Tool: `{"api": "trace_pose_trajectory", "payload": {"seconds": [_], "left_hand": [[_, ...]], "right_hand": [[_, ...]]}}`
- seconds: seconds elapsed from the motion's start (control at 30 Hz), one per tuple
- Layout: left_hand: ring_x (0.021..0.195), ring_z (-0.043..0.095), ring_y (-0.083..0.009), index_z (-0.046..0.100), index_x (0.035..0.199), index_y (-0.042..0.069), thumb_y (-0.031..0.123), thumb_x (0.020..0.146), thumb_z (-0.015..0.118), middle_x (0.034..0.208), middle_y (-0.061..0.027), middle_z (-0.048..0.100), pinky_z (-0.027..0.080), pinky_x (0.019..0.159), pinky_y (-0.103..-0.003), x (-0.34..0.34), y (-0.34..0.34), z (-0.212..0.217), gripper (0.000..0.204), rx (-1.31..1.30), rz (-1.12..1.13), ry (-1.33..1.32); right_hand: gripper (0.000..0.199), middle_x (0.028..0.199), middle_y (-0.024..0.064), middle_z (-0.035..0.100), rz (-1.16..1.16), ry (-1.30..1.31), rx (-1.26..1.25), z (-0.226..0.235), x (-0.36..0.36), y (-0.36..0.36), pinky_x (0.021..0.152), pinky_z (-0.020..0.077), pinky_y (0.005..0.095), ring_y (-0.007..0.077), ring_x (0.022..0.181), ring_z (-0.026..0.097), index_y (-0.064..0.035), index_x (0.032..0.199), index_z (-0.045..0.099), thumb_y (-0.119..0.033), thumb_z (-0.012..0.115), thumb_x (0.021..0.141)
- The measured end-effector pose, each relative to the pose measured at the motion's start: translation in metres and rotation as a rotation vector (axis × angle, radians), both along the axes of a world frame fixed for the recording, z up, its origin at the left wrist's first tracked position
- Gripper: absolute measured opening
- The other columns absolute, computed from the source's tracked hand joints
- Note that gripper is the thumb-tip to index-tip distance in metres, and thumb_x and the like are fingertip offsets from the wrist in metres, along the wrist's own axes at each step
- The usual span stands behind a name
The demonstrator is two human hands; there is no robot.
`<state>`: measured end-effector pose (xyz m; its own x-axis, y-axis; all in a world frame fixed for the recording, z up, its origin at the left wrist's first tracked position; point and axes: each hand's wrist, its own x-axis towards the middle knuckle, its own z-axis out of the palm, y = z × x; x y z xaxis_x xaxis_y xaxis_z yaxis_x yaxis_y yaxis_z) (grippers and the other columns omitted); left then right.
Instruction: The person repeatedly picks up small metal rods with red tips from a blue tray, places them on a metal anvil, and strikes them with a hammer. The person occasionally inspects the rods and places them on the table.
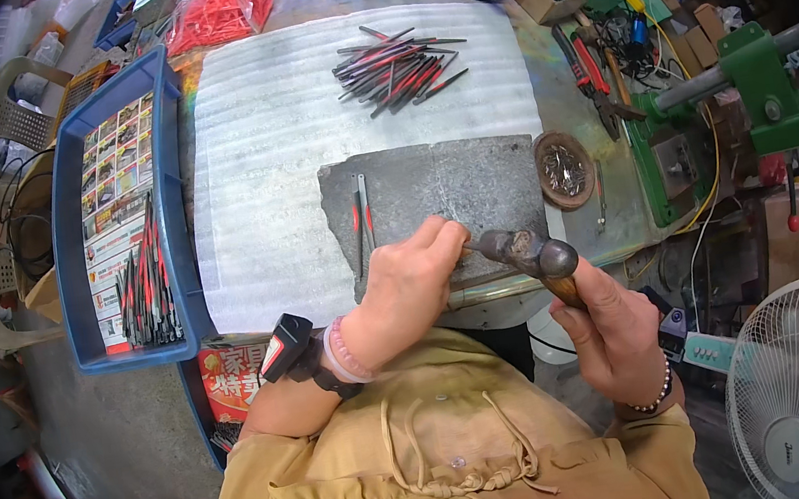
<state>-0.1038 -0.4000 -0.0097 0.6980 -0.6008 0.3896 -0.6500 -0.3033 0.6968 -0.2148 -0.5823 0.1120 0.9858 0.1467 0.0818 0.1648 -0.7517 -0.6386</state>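
Blue tray (pixel 173 178) past slab's left side, thin red-black strips inside. Two more strips (pixel 367 215) near the left edge of the dark slab (pixel 486 177), long axes near-to-far. Left hand (pixel 408 274) over slab's near edge, clenched, thumb and index pinched; can't tell what's between. Hammer (pixel 521 249) at slab's near right corner, head lying left-right, one end just beside left fingertips, handle pointing back toward person. Right hand (pixel 620 326) closed around handle.
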Motion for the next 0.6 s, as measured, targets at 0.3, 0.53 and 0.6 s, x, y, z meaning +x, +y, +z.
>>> {"api": "trace_pose_trajectory", "payload": {"seconds": [0.3,0.53,0.6], "left_hand": [[0.065,0.061,-0.0322,0.056,0.093,0.006,-0.004,0.074,0.059,0.082,-0.0105,0.056,0.049,0.053,-0.039,0.001,-0.002,0.001,0.022,0.003,-0.005,-0.019],[0.065,0.062,-0.0319,0.056,0.092,0.006,-0.005,0.075,0.059,0.081,-0.0107,0.056,0.049,0.052,-0.039,-0.001,-0.002,-0.002,0.020,-0.018,0.000,-0.014],[0.066,0.062,-0.0320,0.056,0.091,0.005,-0.005,0.074,0.059,0.080,-0.0108,0.055,0.049,0.052,-0.040,0.000,-0.002,-0.003,0.020,-0.001,0.001,-0.039]], "right_hand": [[0.047,0.100,0.0144,0.066,0.046,0.087,-0.151,0.018,0.002,0.001,0.064,0.0554,0.0334,0.0297,0.074,0.067,0.0075,0.125,0.054,0.001,0.068,0.081],[0.040,0.091,0.0110,0.066,-0.015,0.068,-0.022,0.042,-0.004,0.000,0.058,0.0477,0.0329,0.0226,0.064,0.061,-0.0006,0.119,0.058,-0.010,0.070,0.082],[0.053,0.091,0.0156,0.065,0.075,-0.067,-0.208,0.028,-0.001,-0.001,0.060,0.0523,0.0369,0.0295,0.065,0.065,0.0026,0.130,0.052,-0.007,0.071,0.082]]}}
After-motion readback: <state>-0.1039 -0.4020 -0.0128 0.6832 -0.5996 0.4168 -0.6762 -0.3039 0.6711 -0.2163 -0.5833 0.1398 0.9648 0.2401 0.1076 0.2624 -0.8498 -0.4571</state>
